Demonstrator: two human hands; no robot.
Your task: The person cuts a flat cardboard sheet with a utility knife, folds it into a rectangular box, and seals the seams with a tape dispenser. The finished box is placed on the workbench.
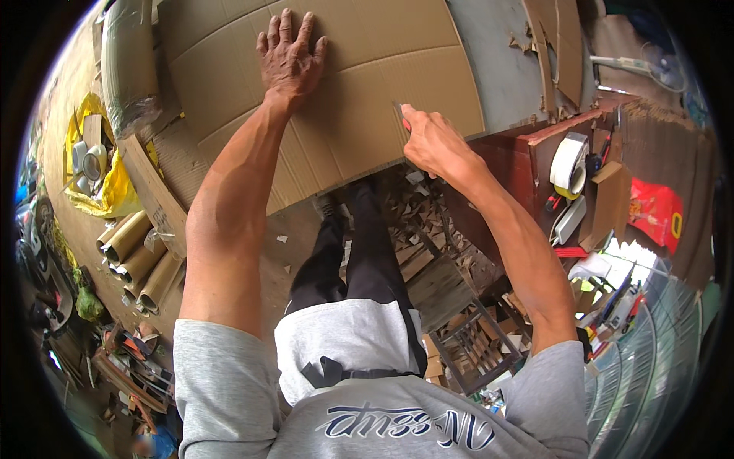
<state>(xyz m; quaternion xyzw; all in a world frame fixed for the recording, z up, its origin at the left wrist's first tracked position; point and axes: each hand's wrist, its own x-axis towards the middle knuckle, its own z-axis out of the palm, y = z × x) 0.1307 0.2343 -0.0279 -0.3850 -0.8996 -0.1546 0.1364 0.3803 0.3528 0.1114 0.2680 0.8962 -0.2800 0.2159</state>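
Observation:
A large brown cardboard sheet (pixel 367 73) with crease lines lies flat on the work table in front of me. My left hand (pixel 292 63) presses down on its far left part, open, with fingers spread. Near the sheet's front right edge, my right hand (pixel 442 145) is closed around a utility knife (pixel 406 121). A bit of its red handle shows, and the thin blade points away from me over the cardboard. Whether the blade tip touches the sheet I cannot tell.
A grey tabletop (pixel 501 57) shows right of the sheet. Left are cardboard tubes (pixel 141 256) and a yellow bag (pixel 115 183) with tape rolls. A reddish cabinet (pixel 508 164) and a wooden stool (pixel 447 294) stand right. Cardboard scraps (pixel 428 206) litter the floor.

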